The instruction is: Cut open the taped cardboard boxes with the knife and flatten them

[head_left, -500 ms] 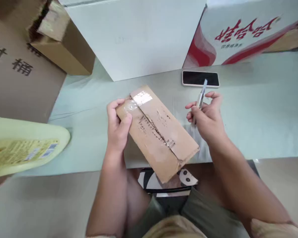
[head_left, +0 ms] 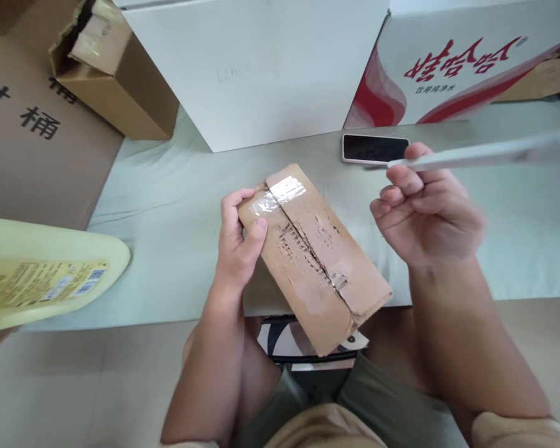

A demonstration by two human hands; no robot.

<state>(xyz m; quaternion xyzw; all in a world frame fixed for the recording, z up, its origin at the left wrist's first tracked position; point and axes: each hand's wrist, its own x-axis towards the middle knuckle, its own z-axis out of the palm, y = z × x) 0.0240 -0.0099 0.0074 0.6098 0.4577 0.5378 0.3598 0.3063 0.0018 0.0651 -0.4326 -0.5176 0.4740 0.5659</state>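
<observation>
Cardboard box (head_left: 313, 258), brown, flat, rectangular, overhangs the near edge of the pale-green cloth-covered tabletop (head_left: 168, 249), left hand (head_left: 240, 242) gripping its far end: flaps down, seam ragged, shiny clear tape (head_left: 287, 188) there, can't tell if slit. Right hand (head_left: 429, 214) pinches a slim white cutter (head_left: 490, 155), blurred, apart from the box. Black-screened, pale-rimmed phone (head_left: 373, 148) lies beyond; nothing blocks cutter from box.

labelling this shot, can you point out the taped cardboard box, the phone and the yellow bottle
Taped cardboard box (head_left: 313, 256): head view, middle of the seam between its flaps.
Phone (head_left: 372, 149): head view, on its dark screen.
Yellow bottle (head_left: 49, 280): head view, on its printed label.
</observation>
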